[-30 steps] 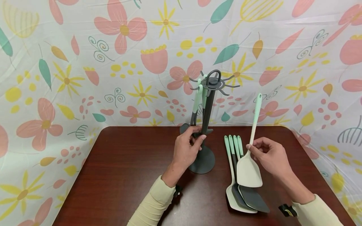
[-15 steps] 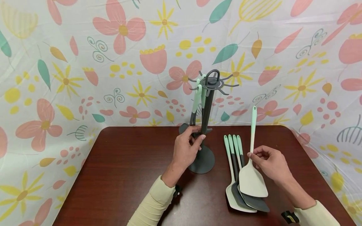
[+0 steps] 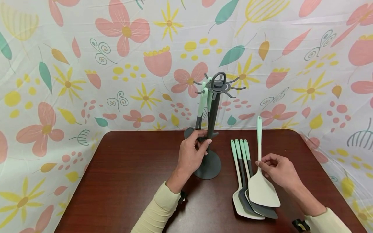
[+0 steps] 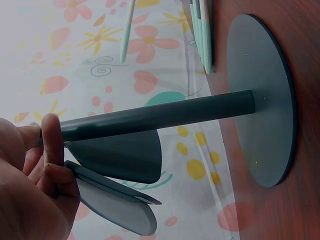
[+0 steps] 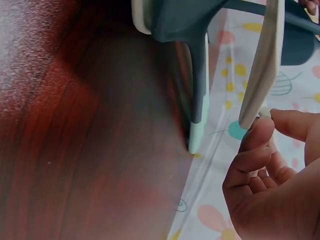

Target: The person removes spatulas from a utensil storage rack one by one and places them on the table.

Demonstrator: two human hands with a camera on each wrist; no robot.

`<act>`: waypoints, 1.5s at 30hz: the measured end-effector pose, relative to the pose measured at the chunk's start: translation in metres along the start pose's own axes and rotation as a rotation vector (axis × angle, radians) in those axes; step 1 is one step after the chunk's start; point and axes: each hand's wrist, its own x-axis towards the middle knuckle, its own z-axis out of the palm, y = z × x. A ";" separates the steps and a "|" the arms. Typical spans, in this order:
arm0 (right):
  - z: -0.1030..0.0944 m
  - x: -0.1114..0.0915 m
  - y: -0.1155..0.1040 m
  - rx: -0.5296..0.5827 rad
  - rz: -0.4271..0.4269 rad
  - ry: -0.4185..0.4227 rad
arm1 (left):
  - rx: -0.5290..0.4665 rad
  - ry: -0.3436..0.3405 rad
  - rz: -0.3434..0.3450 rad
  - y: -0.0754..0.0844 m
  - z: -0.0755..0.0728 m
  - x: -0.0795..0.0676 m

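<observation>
My left hand (image 3: 192,152) grips the dark post of a utensil stand (image 3: 214,116), which has a round base (image 4: 265,100) and a ring of hooks on top. Several green-handled utensils (image 3: 201,103) hang from its left side, their dark heads partly behind my hand. With thumb and fingers my right hand (image 3: 279,170) pinches a cream turner (image 3: 263,191) low on its shaft, green handle pointing up. The turner's broad blade overlaps a stack of utensils (image 3: 241,168) in the head view. In the right wrist view the blade (image 5: 265,65) shows edge-on, above my fingertips.
The stacked utensils lie fanned on the brown table (image 3: 131,181), with green handles toward the back and cream and dark grey heads toward the front. A flower-patterned cloth (image 3: 128,81) hangs behind the table's back edge.
My right hand has lowered the cream turner toward the stack, and its handle has swung from leaning right to nearly upright. The left hand keeps its grip on the stand's post.
</observation>
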 end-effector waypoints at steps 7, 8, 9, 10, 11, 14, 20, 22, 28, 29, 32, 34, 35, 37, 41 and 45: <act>0.003 -0.002 0.005 -0.024 0.048 -0.071 | 0.003 0.005 0.005 -0.001 0.001 0.000; 0.004 -0.002 0.006 -0.026 0.052 -0.077 | 0.004 0.005 0.006 -0.001 0.001 0.000; 0.005 -0.003 0.007 -0.026 0.054 -0.083 | 0.004 0.005 0.007 -0.001 0.001 0.000; 0.005 -0.003 0.008 -0.029 0.055 -0.087 | 0.004 0.005 0.007 -0.001 0.001 0.000; 0.005 -0.004 0.008 -0.028 0.058 -0.090 | 0.004 0.005 0.007 -0.001 0.001 0.000; 0.006 -0.005 0.010 -0.025 0.062 -0.093 | 0.006 0.006 0.007 -0.001 0.001 0.000; 0.007 -0.007 0.012 -0.020 0.088 -0.108 | 0.005 0.007 0.000 -0.001 0.000 0.000; 0.008 -0.007 0.013 -0.017 0.102 -0.122 | 0.004 0.007 -0.001 -0.001 0.000 0.000; 0.009 -0.009 0.016 -0.001 0.134 -0.161 | 0.005 0.006 0.009 -0.003 0.001 0.000; 0.009 -0.009 0.016 0.001 0.138 -0.166 | 0.004 0.006 0.011 -0.003 0.001 0.000; 0.010 -0.010 0.016 0.006 0.151 -0.177 | 0.001 0.006 0.015 -0.003 0.001 0.000; 0.010 -0.011 0.017 0.010 0.161 -0.183 | -0.002 0.006 0.016 -0.003 0.001 0.000; 0.010 -0.011 0.017 0.011 0.165 -0.187 | -0.002 0.005 0.017 -0.003 0.001 0.000; 0.011 -0.011 0.018 0.010 0.173 -0.191 | -0.002 0.005 0.018 -0.003 0.001 0.000; 0.011 -0.011 0.021 0.014 0.184 -0.207 | -0.002 0.004 0.015 -0.003 0.001 0.000; 0.011 -0.013 0.023 0.018 0.192 -0.215 | -0.002 0.004 0.012 -0.002 0.001 0.000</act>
